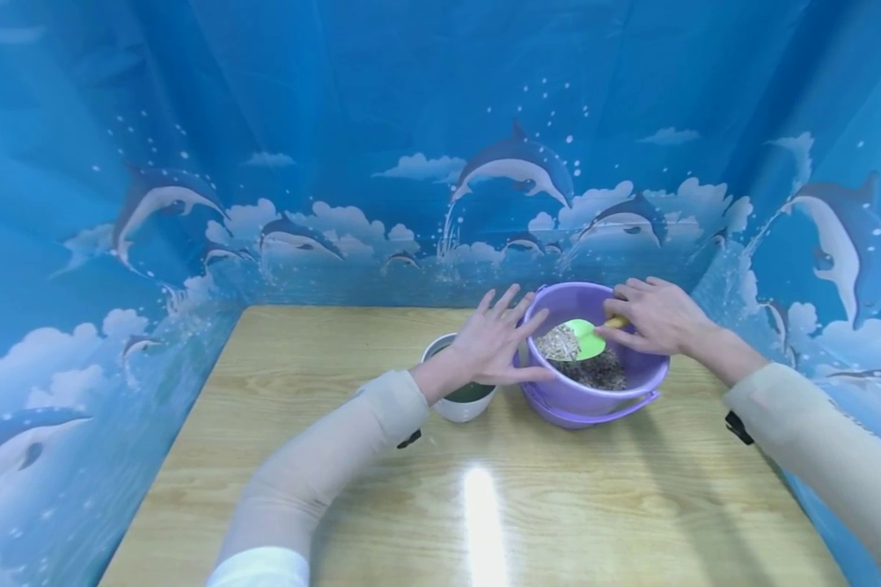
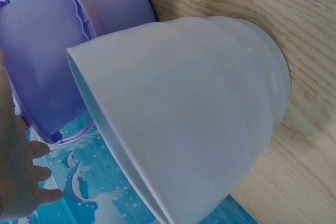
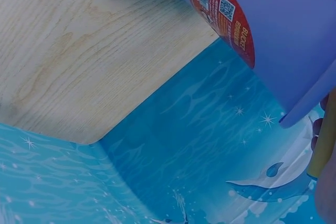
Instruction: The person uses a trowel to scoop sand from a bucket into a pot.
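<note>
My right hand (image 1: pixel 653 316) clamped on the loaded trowel (image 1: pixel 593 346), left hand (image 1: pixel 490 342) spread apart, I should keep the scoop level.

From the head view we look forward and down on the purple bucket (image 1: pixel 576 300), from well above its near side. Through the left wrist view, tipped sideways, we face it past the white pot (image 2: pixel 184 103), close before us; the head view shares both. Through the right wrist view, also tipped, we look closely along its outside.
</note>
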Available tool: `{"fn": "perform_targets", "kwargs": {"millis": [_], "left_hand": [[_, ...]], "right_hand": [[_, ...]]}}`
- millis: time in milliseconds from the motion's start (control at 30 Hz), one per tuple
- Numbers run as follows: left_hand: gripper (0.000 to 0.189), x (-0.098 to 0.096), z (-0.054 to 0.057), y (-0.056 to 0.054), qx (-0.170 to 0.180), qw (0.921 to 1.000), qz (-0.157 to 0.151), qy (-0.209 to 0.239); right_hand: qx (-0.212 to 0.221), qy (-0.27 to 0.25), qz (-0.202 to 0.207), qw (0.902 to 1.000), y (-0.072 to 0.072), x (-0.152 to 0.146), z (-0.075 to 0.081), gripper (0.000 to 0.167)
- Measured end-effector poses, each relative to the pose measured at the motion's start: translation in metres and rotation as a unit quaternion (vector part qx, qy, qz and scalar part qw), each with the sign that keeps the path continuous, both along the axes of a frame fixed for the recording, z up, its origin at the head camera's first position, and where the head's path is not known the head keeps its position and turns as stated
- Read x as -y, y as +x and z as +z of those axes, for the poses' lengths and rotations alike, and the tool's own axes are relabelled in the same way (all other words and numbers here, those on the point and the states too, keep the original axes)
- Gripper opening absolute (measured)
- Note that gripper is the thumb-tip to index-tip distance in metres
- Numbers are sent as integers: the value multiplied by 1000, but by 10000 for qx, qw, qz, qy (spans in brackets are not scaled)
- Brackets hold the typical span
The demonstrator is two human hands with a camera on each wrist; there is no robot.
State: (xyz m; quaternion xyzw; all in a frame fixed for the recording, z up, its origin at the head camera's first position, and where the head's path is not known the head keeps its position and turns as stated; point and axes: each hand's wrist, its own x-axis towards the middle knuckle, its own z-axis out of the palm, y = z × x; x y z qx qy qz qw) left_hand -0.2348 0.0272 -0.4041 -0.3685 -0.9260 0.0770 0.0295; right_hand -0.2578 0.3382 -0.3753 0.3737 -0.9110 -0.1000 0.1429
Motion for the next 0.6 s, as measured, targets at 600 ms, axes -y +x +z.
{"fn": "perform_targets", "kwargs": {"millis": [600], "left_hand": [[106,38,2,7,316,9976,-47,614]], "right_hand": [[-260,-403,217,9986,1,-1,10,34]]}}
